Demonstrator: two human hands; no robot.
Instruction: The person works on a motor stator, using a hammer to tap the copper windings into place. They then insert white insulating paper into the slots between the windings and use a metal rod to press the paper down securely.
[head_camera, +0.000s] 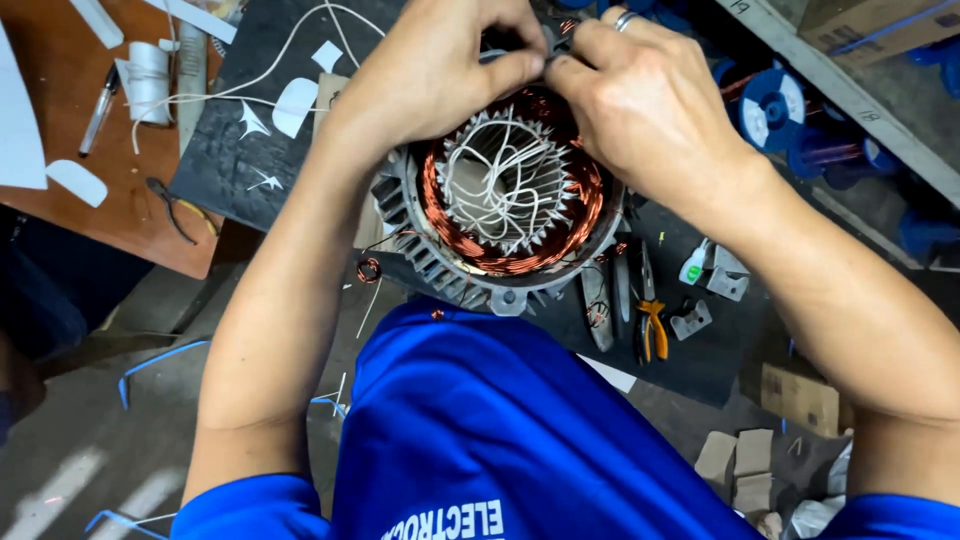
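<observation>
Motor stator (505, 200) sits on dark worktop (220, 150), right in front of person, copper windings (430, 190) ringing bore, white cords (495, 185) crossing centre. Left hand (440, 70) and right hand (640, 105) meet at far rim of stator, fingertips pinched together on windings there; exact item in grip hidden. Ring on right hand. Orange-handled pliers (652, 330) lie beside stator. Blue wire spools (775, 108) to right.

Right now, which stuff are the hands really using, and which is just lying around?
In use:
left hand
right hand
motor stator
copper windings
white cord

Lying about:
orange-handled pliers
blue wire spools
pen
white paper scraps
dark pliers
</observation>
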